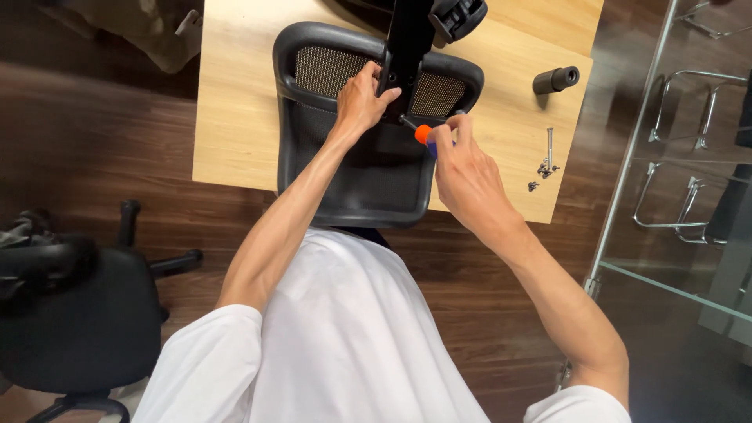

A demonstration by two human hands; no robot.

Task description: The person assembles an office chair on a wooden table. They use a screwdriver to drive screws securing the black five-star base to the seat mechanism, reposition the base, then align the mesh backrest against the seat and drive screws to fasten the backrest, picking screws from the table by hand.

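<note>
The chair back (pixel 368 168) you worked on was black, its upper panels a fine tan-flecked mesh, and the bracket (pixel 409 39) across its top was plain black. The screwdriver (pixel 424 135) just right of that bracket showed an orange and blue handle. Under the chair back, the table (pixel 235 117) was pale wood grain. Right of it lay a dark grey cylinder (pixel 555 79) and silvery screws (pixel 547 166). Your shirt (pixel 345 337), below it, was white; the floor (pixel 94 157) dark brown planks.
</note>
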